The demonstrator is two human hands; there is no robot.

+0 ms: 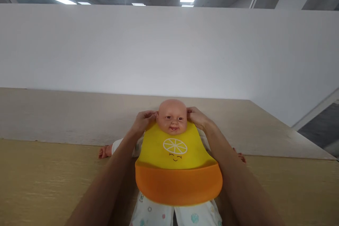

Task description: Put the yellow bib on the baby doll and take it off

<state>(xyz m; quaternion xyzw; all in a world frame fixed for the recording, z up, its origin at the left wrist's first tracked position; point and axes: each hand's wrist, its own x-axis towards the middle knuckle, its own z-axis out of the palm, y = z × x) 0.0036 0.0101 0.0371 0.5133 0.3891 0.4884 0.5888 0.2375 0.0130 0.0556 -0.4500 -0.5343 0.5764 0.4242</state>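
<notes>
A baby doll [172,114] lies face up in a white patterned outfit [156,215], its arms spread to both sides. Over its chest is a yellow silicone bib [156,148] with a white citrus slice and a smiling face printed on it. The bib's orange catch pocket [178,187] covers the belly. My left hand [144,120] is closed on the bib's upper edge at the left of the doll's neck. On the opposite side, my right hand [196,117] grips the other upper end. The fingertips of both hands are partly hidden beside and behind the doll's head.
Beneath the doll is a light wooden surface [47,176], with a paler band [66,113] running behind it. A tall white partition [159,49] rises along the back. Ceiling lights show above the partition, and a dark opening [323,127] lies at the far right.
</notes>
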